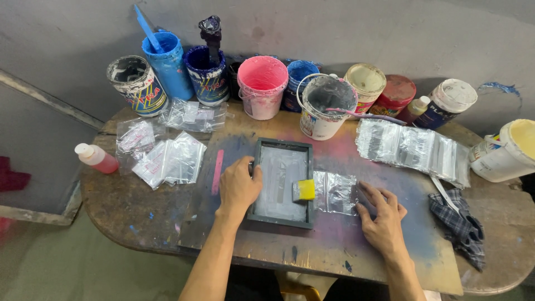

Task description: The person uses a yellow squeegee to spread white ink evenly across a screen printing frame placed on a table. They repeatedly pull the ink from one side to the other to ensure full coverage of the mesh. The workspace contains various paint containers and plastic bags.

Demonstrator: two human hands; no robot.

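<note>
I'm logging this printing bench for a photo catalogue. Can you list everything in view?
Paint tubs: about eleven; blue, pink, white, cream, red; along the wall.
Framed screen: one, dark grey, centre of board.
Squeegee: one, yellow, on the screen's right edge.
Clear bags: loose pile, left.
Silvery bags: overlapping row, right; one beside the screen.
Squeeze bottle: one, pink, far left.
Checked cloth: one, dark, right.
Left hand: on the screen's left edge.
Right hand: fingers spread, beside the silvery bag.

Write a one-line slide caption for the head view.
Left hand steadies a small grey printing frame while the right hand presses a clear plastic bag beside it, paint tubs behind.
</note>
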